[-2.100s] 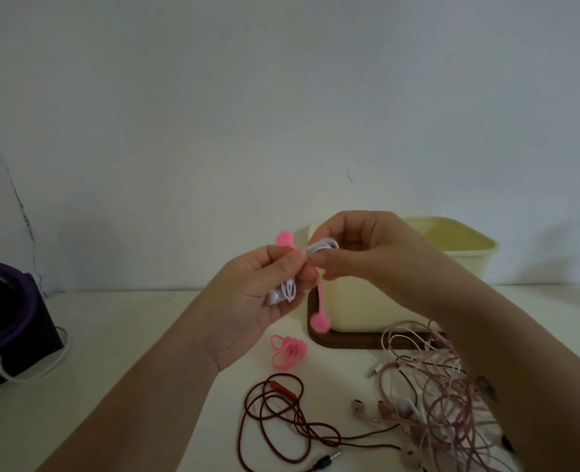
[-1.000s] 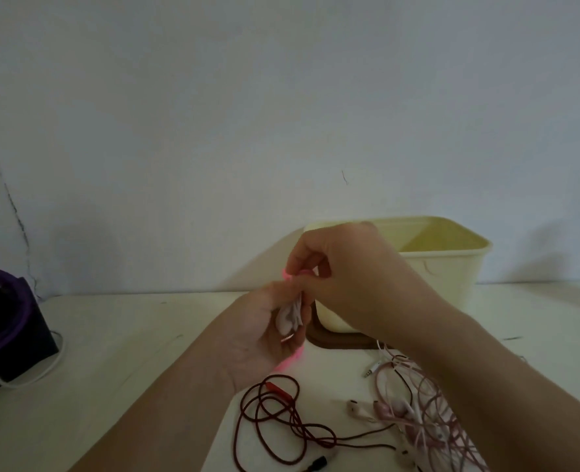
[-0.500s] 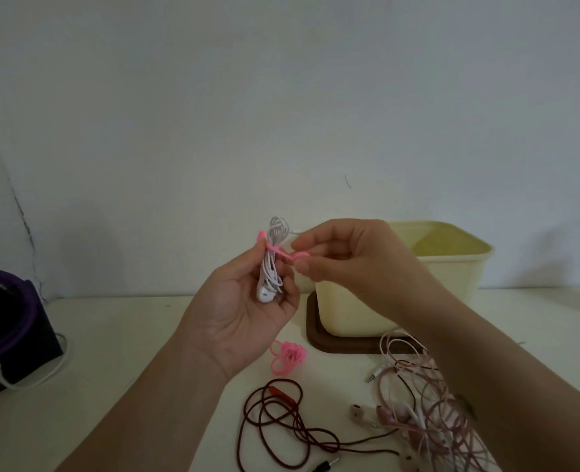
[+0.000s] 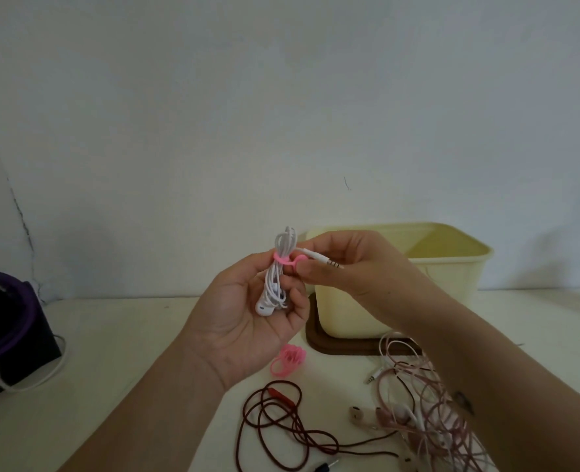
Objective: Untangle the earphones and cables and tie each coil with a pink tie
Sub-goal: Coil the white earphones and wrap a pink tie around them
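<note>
Over cream table (white wall behind), left hand grips white earphones — right hand pinches pink tie.

**Where things sit on the worktop**

The tub stands on a board at the back right of the worktop, against the wall. Before the board's left corner lie spare ties. Nearer still lies a loose cable, with the earphone tangle to its right. A boxy device sits far left. Above the worktop, the left hand holds the coil. A tie circles its upper part, with the right hand just right of it.
</note>
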{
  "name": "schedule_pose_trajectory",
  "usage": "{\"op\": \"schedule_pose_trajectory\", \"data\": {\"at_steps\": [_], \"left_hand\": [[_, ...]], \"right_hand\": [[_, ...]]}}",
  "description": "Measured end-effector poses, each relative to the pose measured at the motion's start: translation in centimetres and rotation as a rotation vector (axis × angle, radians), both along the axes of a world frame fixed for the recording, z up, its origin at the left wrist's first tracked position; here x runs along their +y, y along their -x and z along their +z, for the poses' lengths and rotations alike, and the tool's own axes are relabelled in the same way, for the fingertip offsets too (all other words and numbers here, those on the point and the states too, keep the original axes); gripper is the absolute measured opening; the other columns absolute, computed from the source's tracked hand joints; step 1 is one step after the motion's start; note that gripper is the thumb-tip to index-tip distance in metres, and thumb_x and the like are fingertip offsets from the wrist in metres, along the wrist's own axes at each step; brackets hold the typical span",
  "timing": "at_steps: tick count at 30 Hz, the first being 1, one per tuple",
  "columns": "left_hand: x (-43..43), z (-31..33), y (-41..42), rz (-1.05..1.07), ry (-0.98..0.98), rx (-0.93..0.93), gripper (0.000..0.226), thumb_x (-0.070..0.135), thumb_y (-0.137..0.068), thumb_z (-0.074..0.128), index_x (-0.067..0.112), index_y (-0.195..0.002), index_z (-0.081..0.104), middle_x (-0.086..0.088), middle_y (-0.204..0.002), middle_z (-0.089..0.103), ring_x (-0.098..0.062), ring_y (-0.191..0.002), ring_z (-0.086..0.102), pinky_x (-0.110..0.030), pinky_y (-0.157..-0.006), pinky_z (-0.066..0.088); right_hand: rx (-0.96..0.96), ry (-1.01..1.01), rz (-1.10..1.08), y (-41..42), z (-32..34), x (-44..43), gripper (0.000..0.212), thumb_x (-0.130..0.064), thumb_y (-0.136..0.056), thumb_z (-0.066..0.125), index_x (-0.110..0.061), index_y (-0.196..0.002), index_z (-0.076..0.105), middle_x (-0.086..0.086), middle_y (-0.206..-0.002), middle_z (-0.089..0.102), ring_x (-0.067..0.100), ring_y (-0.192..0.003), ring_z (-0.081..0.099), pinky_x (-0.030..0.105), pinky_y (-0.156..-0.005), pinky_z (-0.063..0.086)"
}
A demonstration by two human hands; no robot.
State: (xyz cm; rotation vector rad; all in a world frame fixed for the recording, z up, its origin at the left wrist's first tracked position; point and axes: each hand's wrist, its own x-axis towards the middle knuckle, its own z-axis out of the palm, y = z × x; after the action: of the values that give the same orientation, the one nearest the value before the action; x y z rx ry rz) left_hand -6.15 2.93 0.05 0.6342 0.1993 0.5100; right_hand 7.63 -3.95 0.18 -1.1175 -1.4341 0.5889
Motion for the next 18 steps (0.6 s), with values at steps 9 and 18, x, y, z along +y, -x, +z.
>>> {"op": "schedule_pose_trajectory", "data": {"at_steps": [9,18], "left_hand": [[-0.1,-0.7,-0.6,0.028,-0.071,0.101,0.015,0.018,-0.069,0.060,0.005,-0.071,0.067,-0.003,-0.068,0.054,-0.011,-0.054,0.050,-0.023,-0.052,0.047],[-0.2,-1.7,-1.0,0.346,-0.568,0.223,0.027,0.026,-0.068,0.063,0.017,-0.092,0.069,0.005,-0.071,0.064,-0.004,-0.059,0.057,-0.020,-0.054,0.046]], "right_hand": [[-0.056,0.005,-0.142,-0.5,0.3,-0.2,0.010,-0.020,-0.072,0.076,-0.019,-0.082,0.075,-0.002,-0.081,0.075,0.005,-0.079,0.067,0.021,-0.082,0.050],[-0.170,0.018,-0.292,0.0,0.5,-0.4,0.006,-0.022,-0.081,0.073,-0.022,-0.076,0.072,-0.010,-0.070,0.073,0.001,-0.068,0.066,0.022,-0.070,0.052]]}}
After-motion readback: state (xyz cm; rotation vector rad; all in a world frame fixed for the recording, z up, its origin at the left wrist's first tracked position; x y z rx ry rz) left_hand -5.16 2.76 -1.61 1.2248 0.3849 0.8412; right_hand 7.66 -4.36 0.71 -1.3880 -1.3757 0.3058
